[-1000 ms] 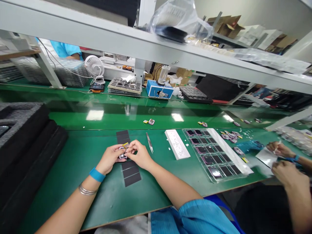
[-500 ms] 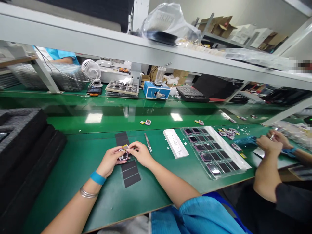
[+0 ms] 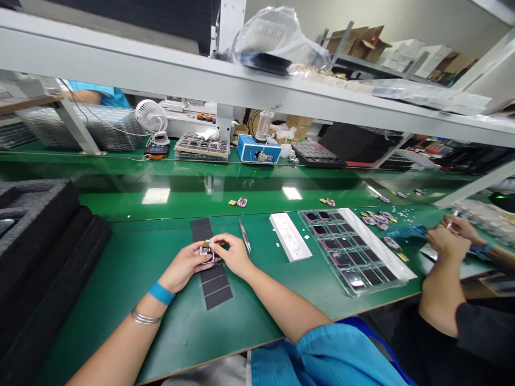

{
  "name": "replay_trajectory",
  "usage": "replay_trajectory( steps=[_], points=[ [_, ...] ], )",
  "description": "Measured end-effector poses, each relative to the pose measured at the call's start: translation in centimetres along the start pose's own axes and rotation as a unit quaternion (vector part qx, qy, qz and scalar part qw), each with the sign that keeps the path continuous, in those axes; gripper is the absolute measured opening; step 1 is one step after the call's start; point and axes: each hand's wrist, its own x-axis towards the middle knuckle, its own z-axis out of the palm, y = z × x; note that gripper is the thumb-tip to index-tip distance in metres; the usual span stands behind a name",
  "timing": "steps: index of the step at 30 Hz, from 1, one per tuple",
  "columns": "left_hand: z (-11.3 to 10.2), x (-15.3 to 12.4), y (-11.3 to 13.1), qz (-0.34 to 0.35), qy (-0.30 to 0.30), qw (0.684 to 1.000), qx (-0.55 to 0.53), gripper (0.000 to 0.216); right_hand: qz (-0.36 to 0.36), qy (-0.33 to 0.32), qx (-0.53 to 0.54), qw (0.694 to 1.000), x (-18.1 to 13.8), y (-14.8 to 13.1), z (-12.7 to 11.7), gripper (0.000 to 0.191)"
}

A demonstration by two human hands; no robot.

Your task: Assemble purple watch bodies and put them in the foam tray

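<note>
My left hand (image 3: 184, 266) holds a small square watch-like device (image 3: 207, 253) with a pink-silver frame, pinched between thumb and fingers. My right hand (image 3: 235, 255) sits against it, its fingertips pinching a thin strip with a yellow tab (image 3: 206, 243) at the device's top edge. Under both hands lies a black segmented strip (image 3: 212, 287) on the green mat (image 3: 132, 284). Steel tweezers (image 3: 244, 236) rest just beyond my right hand. The device's underside is hidden by my fingers.
A tray of dark-screened devices (image 3: 346, 252) and a white board (image 3: 290, 237) stand to the right. Black foam (image 3: 40, 236) lies at the left. A co-worker's hands (image 3: 448, 238) work at the right. A white shelf (image 3: 201, 80) spans overhead.
The device has turned slightly in my fingers and the yellow tab shows less. The co-worker's hand has lifted off the sheet and moved left, over the bench edge.
</note>
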Motion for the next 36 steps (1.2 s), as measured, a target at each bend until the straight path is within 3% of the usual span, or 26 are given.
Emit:
replay_trajectory(
  steps=[3, 6, 11, 13, 15, 18, 20, 22, 24, 27, 31, 36],
  points=[
    [0.0, 0.1, -0.1, -0.005, 0.029, 1.000, 0.010, 0.025, -0.021, -0.004, -0.029, 0.999, -0.1, -0.1, 0.2, 0.010],
    [-0.1, 0.2, -0.2, -0.012, 0.056, 0.998, 0.002, 0.024, -0.089, -0.006, -0.101, 0.991, -0.2, 0.1, 0.2, 0.007],
    [-0.3, 0.3, 0.2, -0.035, 0.039, 0.992, -0.112, 0.029, -0.252, -0.044, -0.287, 0.923, -0.3, 0.7, 0.0, 0.014],
    [-0.4, 0.3, 0.3, -0.039, 0.021, 0.987, -0.151, 0.029, -0.281, -0.064, -0.329, 0.899, -0.4, 0.7, -0.2, 0.016],
    [-0.5, 0.4, 0.3, -0.025, 0.022, 0.988, -0.149, 0.027, -0.291, -0.080, -0.329, 0.895, -0.4, 0.6, -0.4, 0.017],
    [-0.6, 0.4, 0.0, 0.008, 0.018, 0.993, -0.113, 0.033, -0.245, -0.069, -0.265, 0.930, -0.5, 0.5, -0.4, 0.015],
    [-0.5, 0.3, -0.1, 0.023, 0.002, 0.995, -0.093, 0.038, -0.164, -0.036, -0.178, 0.970, -0.5, 0.7, -0.3, 0.013],
    [-0.5, 0.2, -0.1, 0.035, -0.014, 0.997, -0.071, 0.041, -0.059, -0.037, -0.051, 0.996, -0.4, 1.1, -0.3, 0.031],
    [-0.4, 0.1, -0.1, 0.042, -0.038, 0.998, -0.042, 0.042, 0.034, -0.099, 0.079, 0.991, -0.2, 1.5, -0.3, 0.052],
    [-0.3, 0.0, -0.2, 0.049, -0.074, 0.996, 0.009, 0.041, 0.095, -0.195, 0.163, 0.962, -0.1, 1.8, -0.6, 0.058],
    [-0.2, 0.1, -0.3, 0.058, -0.085, 0.994, 0.044, 0.037, 0.103, -0.205, 0.169, 0.959, -0.2, 1.6, -0.8, 0.055],
    [-0.3, 0.5, -0.7, 0.080, -0.058, 0.992, 0.073, 0.037, 0.108, -0.189, 0.173, 0.961, -0.5, 1.4, -0.4, 0.051]
  ],
)
